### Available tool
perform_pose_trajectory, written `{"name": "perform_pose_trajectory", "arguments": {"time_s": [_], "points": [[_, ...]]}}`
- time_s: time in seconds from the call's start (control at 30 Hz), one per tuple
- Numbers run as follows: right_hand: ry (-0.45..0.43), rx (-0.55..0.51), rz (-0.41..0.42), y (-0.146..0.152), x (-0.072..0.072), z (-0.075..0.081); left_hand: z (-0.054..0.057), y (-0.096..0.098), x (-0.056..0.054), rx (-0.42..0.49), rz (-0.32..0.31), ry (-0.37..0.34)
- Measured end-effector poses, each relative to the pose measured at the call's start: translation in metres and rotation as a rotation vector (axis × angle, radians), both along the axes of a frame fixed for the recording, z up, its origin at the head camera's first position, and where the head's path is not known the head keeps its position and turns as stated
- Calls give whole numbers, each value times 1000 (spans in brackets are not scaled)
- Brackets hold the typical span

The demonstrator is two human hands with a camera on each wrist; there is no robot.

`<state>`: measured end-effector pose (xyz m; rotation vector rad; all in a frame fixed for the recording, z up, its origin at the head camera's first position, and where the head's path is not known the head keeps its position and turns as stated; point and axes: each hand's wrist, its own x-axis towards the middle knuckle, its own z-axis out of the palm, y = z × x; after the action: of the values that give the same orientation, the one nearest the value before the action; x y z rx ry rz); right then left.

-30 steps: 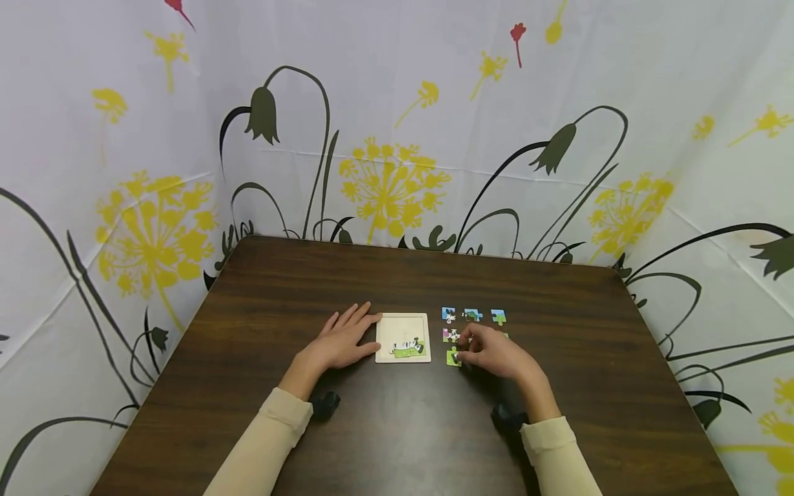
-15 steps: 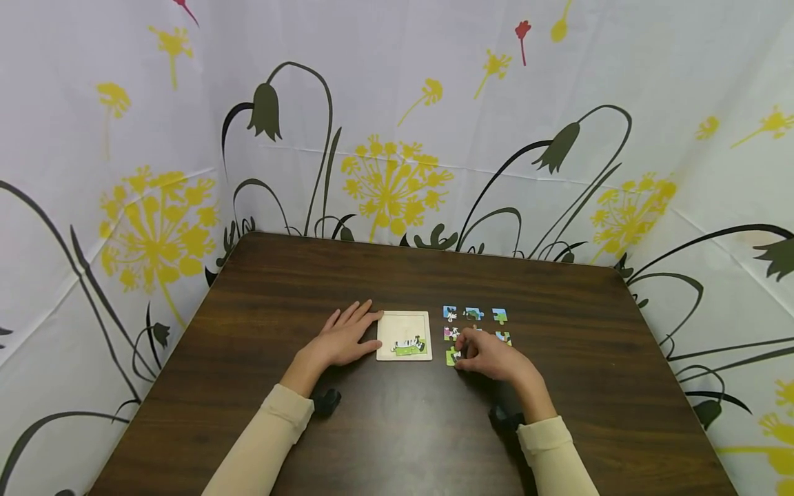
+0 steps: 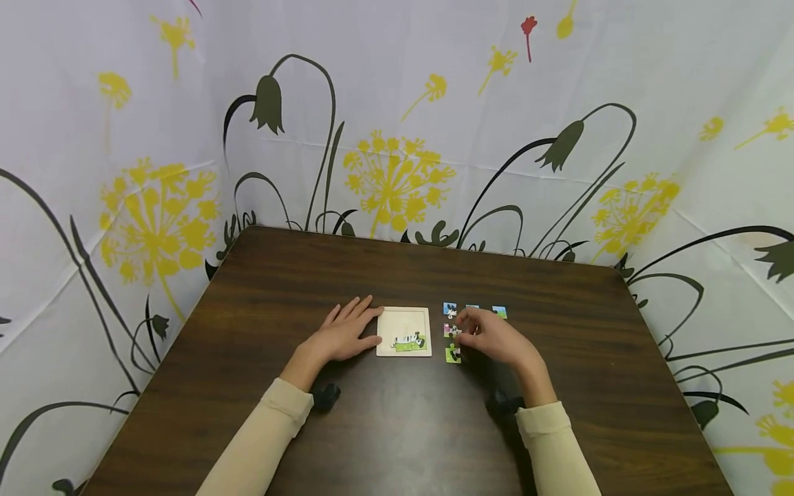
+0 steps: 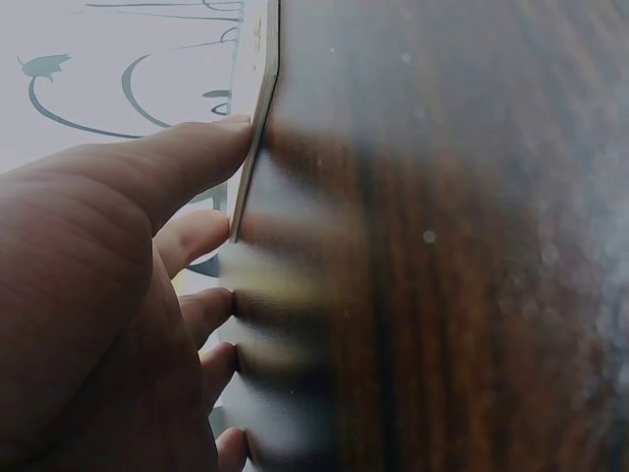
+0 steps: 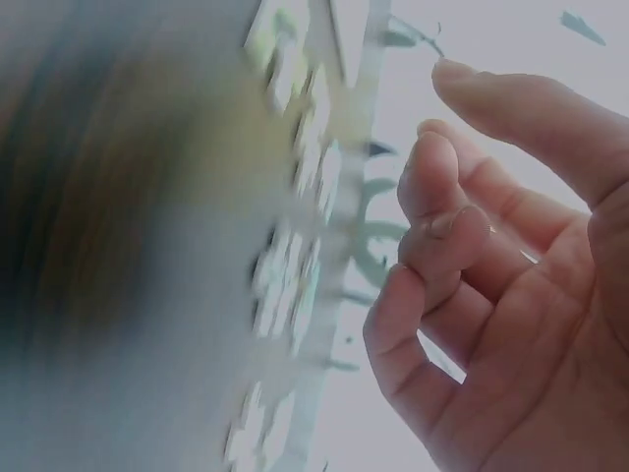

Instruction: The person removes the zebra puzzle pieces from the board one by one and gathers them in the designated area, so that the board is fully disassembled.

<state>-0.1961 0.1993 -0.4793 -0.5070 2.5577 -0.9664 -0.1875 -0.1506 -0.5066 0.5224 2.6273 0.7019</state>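
A pale square puzzle tray (image 3: 403,314) lies on the table, with joined puzzle pieces (image 3: 409,342) showing a striped animal on green along its near side. My left hand (image 3: 340,337) lies beside it with fingers spread, thumb and index fingertip touching the left edge; the left wrist view shows the thumb (image 4: 192,157) against that edge. My right hand (image 3: 499,341) hovers over the loose pieces, nearest a pink-and-white piece (image 3: 450,331) and a green piece (image 3: 453,355). In the right wrist view its fingers curl loosely, thumb (image 5: 521,113) apart, nothing visible between them. It hides some pieces.
Along the back of the loose group lie a blue piece with white (image 3: 449,308), a partly covered piece (image 3: 472,306) and a blue-green piece (image 3: 500,312). The dark wooden table (image 3: 397,427) extends around everything. A flower-patterned curtain (image 3: 397,103) hangs behind.
My right hand has left the near green piece, which it was touching, and shifted slightly away from me over the loose group. The left hand stays at the tray. The head view tilts slightly.
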Motion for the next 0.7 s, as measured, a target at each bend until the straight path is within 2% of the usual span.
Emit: {"name": "perform_pose_trajectory", "arguments": {"time_s": [0.27, 0.5, 0.7], "points": [[-6, 13, 148, -55, -5, 3, 3, 1, -4, -31, -3, -15], [51, 137, 176, -91, -7, 6, 8, 1, -5, -30, -8, -6], [55, 195, 202, -104, -6, -3, 4, -1, -3, -12, -7, -15]]}}
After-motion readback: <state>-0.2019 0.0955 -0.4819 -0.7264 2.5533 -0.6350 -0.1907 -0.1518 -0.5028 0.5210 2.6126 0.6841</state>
